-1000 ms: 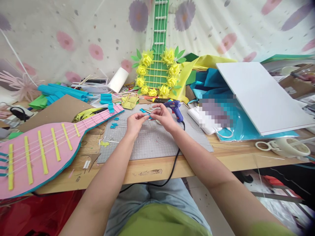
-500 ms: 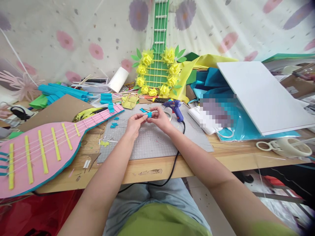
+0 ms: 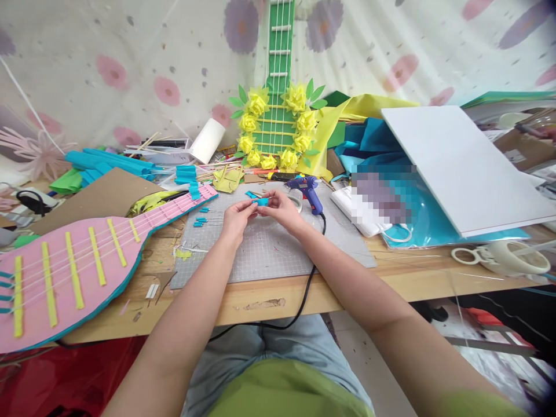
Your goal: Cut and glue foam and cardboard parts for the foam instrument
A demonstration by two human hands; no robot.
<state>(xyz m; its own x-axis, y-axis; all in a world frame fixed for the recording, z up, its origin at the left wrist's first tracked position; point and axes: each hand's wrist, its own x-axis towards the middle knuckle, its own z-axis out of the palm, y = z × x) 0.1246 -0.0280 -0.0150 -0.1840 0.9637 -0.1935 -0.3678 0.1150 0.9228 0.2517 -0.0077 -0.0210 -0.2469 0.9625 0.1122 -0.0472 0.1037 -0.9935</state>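
Between my two hands, above the grey cutting mat [image 3: 260, 255], is a small strip of blue crepe paper [image 3: 261, 201]. My left hand [image 3: 238, 219] pinches its left end, and my right hand [image 3: 281, 209] grips its right end. Fingers hide part of the strip. Several small blue-wrapped pieces on thin wires [image 3: 201, 221] lie on the mat to the left. Just beyond my right hand rest a roll of tape [image 3: 296, 201] and a blue glue gun [image 3: 308, 191] with a black cord.
A pink paper guitar [image 3: 87, 260] lies at the left. A green guitar with yellow paper flowers [image 3: 280, 124] stands at the back. To the right are a white power strip [image 3: 358, 214], a white board [image 3: 467, 168] and scissors [image 3: 467, 255]. The cord [image 3: 310, 284] crosses the table's front edge.
Both hands stay in nearly the same place. More of the blue strip shows between my fingers now, and the view has shifted slightly.
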